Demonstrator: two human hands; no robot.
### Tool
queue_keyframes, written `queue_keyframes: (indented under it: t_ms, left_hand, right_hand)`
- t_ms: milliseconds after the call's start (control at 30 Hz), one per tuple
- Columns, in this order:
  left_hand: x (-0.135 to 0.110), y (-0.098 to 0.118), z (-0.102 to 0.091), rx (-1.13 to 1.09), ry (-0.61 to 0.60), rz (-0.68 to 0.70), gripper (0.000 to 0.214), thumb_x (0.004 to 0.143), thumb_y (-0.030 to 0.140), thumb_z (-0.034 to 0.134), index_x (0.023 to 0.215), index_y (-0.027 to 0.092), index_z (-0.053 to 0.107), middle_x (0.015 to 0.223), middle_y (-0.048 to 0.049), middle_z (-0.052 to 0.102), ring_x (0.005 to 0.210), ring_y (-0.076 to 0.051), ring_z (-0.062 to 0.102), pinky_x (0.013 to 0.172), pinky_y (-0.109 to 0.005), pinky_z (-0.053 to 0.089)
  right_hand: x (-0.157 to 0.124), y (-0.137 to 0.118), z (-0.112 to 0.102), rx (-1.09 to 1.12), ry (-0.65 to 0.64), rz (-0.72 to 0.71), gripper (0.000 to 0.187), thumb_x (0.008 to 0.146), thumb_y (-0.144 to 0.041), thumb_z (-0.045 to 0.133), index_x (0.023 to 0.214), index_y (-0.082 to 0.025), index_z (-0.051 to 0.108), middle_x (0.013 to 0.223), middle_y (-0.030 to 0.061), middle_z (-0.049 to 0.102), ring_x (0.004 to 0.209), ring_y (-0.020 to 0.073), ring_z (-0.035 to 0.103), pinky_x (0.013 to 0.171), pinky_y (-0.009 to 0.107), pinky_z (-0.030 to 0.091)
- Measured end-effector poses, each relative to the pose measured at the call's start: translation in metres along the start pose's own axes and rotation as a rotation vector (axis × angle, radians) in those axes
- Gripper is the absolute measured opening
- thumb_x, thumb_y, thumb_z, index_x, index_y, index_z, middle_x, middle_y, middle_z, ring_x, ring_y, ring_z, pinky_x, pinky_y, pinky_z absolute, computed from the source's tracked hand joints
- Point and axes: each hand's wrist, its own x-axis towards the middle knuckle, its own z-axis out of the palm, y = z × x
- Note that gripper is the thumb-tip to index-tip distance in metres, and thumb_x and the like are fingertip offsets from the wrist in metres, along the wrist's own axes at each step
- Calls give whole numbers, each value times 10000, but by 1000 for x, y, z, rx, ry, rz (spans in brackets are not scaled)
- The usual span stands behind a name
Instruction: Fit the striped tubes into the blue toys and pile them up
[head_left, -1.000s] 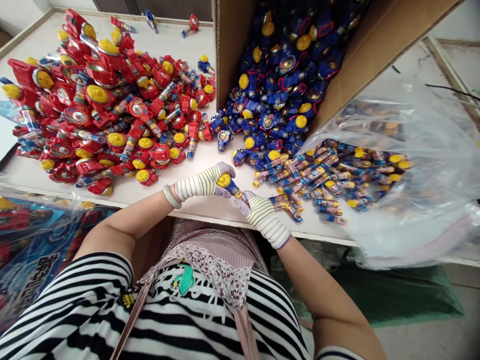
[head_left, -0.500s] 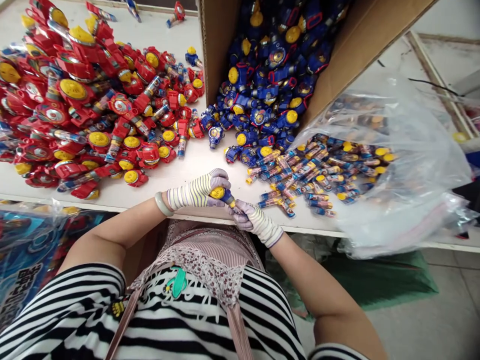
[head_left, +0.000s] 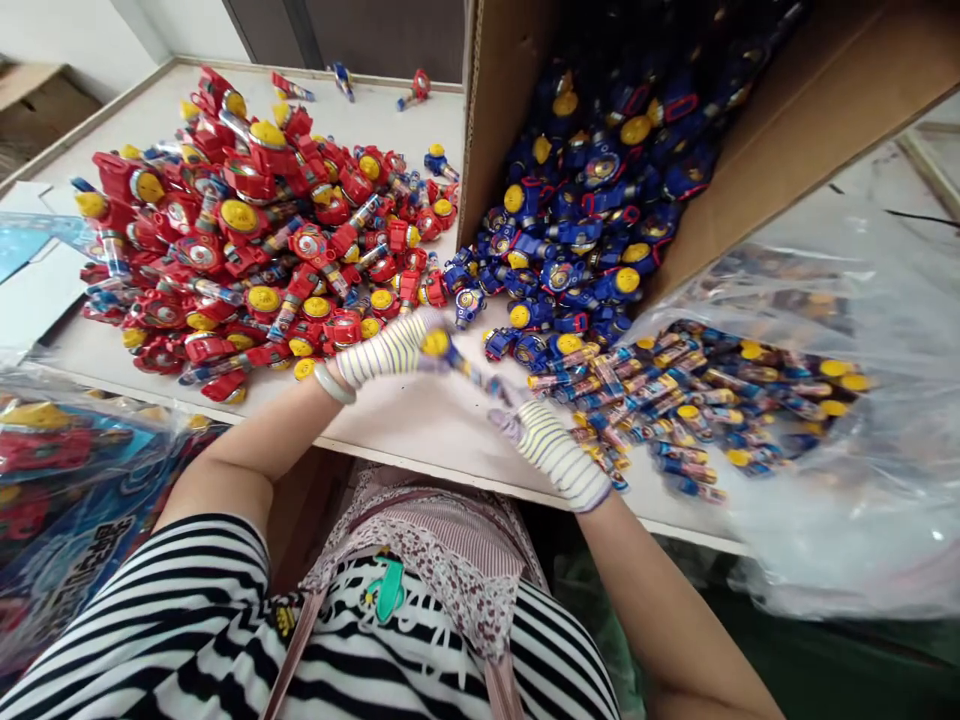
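My left hand [head_left: 397, 350], in a striped glove, is closed around a blue plastic toy [head_left: 453, 357] with a round yellow knob. From the toy a slim printed tube [head_left: 480, 378] points toward my right hand [head_left: 555, 445], gloved the same way. The fingers of that hand are apart near the tube's far end, smeared by motion; no firm grip shows. Just right of it lies a pile of loose printed tubes [head_left: 645, 395] with yellow ends. Blue toys [head_left: 559, 275] of the same kind spill from a cardboard box [head_left: 697, 235] beyond my hands.
A large heap of red toys [head_left: 247, 240] with yellow knobs and tubes covers the table's left side. A clear plastic bag [head_left: 840, 520] lies at the right over part of the tubes. Packaged toys [head_left: 82, 500] sit below the table's left edge [head_left: 334, 442].
My right hand has drawn back to the right from the toy and its fingers have parted. My left hand still holds the blue toy. The camera view has shifted left and up.
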Motion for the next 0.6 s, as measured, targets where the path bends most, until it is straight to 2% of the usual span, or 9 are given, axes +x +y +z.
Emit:
queue_keyframes:
  t_ms: [67, 133, 200, 233, 300, 367, 433, 500, 600]
  left_hand:
    - [31, -7, -60, 212, 384, -166, 555, 806, 351, 791, 1267, 170, 541, 1231, -69, 558, 1083, -212, 562, 1003, -382, 496]
    - [59, -10, -117, 412, 696, -301, 609, 814, 323, 803, 1321, 164, 504, 1352, -48, 471, 1180, -200, 466, 1111, -420, 419]
    - [81, -9, -149, 568, 800, -380, 645, 826, 348, 801, 1362, 188, 479, 1439, -17, 400, 1289, -220, 342, 1175, -466, 334]
    - [90, -6, -152, 638, 768, -390, 641, 851, 364, 772, 1388, 198, 465, 1464, -14, 385, 1324, -238, 300, 1182, -483, 312]
    - [106, 0, -130, 746, 583, -363, 591, 890, 335, 703, 1415, 199, 469, 1443, -45, 436, 1329, -268, 333, 1155, -487, 332]
    - [121, 4, -84, 799, 304, -307, 582, 870, 256, 677, 1419, 182, 499, 1367, -99, 519, 1275, -296, 451, 1109, -477, 383]
    - [135, 2, -36, 814, 35, -309, 667, 813, 220, 711, 1443, 170, 495, 1349, -149, 542, 1256, -344, 510, 1078, -483, 418]
    - [143, -4, -1, 825, -106, -351, 752, 787, 224, 735, 1481, 148, 455, 1410, -202, 495, 1281, -390, 508, 1082, -503, 420]
    - [139, -15, 17, 827, -165, -275, 624, 820, 203, 690, 1416, 128, 523, 1406, -206, 506, 1299, -390, 503, 1168, -559, 316]
  right_hand:
    - [9, 15, -25, -277, 159, 19, 611, 921, -462, 566, 1427, -120, 566, 1385, 193, 608, 1248, 363, 552, 1077, 505, 432]
    - [13, 31, -43, -499, 220, 58, 518, 921, -357, 563, 1383, -128, 619, 1396, 186, 605, 1262, 378, 524, 1097, 533, 397]
    - [14, 42, -50, -634, 224, 83, 426, 919, -242, 527, 1305, -148, 682, 1406, 168, 604, 1258, 369, 515, 1086, 531, 396]
    - [14, 45, -51, -675, 222, 94, 411, 914, -203, 513, 1278, -155, 700, 1411, 163, 601, 1257, 364, 512, 1075, 525, 401]
    - [16, 47, -49, -714, 208, 125, 397, 905, -172, 508, 1239, -161, 721, 1398, 166, 606, 1238, 359, 516, 1037, 513, 420]
    - [20, 45, -46, -726, 181, 148, 373, 901, -185, 523, 1207, -163, 734, 1367, 179, 615, 1217, 362, 517, 1004, 512, 429]
    - [22, 42, -45, -741, 155, 165, 347, 895, -201, 542, 1175, -165, 744, 1361, 193, 607, 1223, 373, 505, 997, 529, 422]
    - [19, 40, -44, -744, 142, 171, 338, 887, -204, 556, 1165, -164, 743, 1375, 196, 596, 1242, 380, 492, 1010, 541, 412]
    - [7, 40, -40, -708, 156, 123, 324, 884, -226, 577, 1153, -154, 741, 1381, 190, 598, 1259, 379, 488, 1050, 540, 397]
